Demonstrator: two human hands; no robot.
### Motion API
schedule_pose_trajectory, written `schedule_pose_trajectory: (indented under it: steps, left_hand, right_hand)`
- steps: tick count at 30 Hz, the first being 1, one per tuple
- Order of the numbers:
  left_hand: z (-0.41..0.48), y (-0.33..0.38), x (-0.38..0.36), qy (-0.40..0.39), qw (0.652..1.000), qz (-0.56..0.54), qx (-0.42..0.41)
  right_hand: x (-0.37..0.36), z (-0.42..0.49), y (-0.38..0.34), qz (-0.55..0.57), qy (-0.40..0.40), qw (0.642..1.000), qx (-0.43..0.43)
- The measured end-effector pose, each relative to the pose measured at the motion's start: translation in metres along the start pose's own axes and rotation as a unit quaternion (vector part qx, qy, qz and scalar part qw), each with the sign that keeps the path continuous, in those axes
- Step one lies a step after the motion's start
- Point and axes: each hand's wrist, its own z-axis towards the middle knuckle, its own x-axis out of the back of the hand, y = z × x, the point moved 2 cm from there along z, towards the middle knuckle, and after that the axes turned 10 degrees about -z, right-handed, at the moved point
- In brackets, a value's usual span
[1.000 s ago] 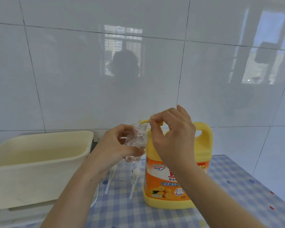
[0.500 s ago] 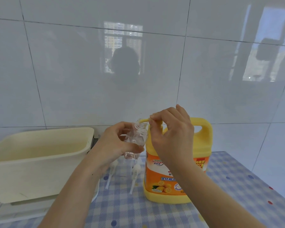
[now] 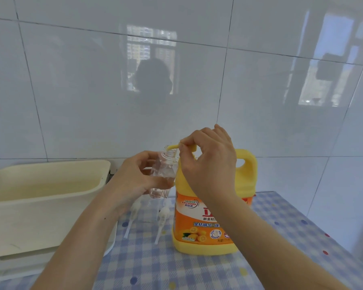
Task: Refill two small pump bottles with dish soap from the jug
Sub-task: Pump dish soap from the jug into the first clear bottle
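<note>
1. A small clear bottle (image 3: 162,174) is gripped by the left hand (image 3: 134,178), neck at the yellow pump spout (image 3: 173,146).
2. That spout is pinched by the right hand (image 3: 210,164).
3. The jug (image 3: 199,222) is stood on checked cloth (image 3: 197,268).

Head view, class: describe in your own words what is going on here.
A person is refilling a small clear bottle from a jug of dish soap. The left hand holds the bottle tilted, its open neck under the spout of the yellow pump, which the right hand grips from above. Only a little liquid shows at its bottom. Two white pump tops lie on the checked tablecloth.
</note>
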Motion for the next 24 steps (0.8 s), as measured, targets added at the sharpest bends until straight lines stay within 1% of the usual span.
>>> schedule_pose_trajectory:
  steps: [5, 8, 20, 24]
  left_hand:
    - [-0.003, 0.005, -0.001, 0.005, 1.000, -0.011, -0.002]
    - [-0.002, 0.005, -0.001, 0.013, 1.000, -0.011, -0.005]
    - [0.001, 0.003, 0.004, 0.023, 0.999, 0.003, -0.022]
    - [0.002, 0.004, 0.004, 0.022, 0.999, 0.011, -0.022]
  right_hand:
    - [0.005, 0.025, -0.003, -0.042, -0.052, 0.998, -0.014]
    - [0.005, 0.027, -0.004, -0.051, -0.061, 0.997, -0.018]
    - [0.001, 0.017, -0.001, -0.014, -0.001, 1.000, -0.002]
    - [-0.001, 0.015, -0.001, -0.006, 0.026, 0.999, 0.017]
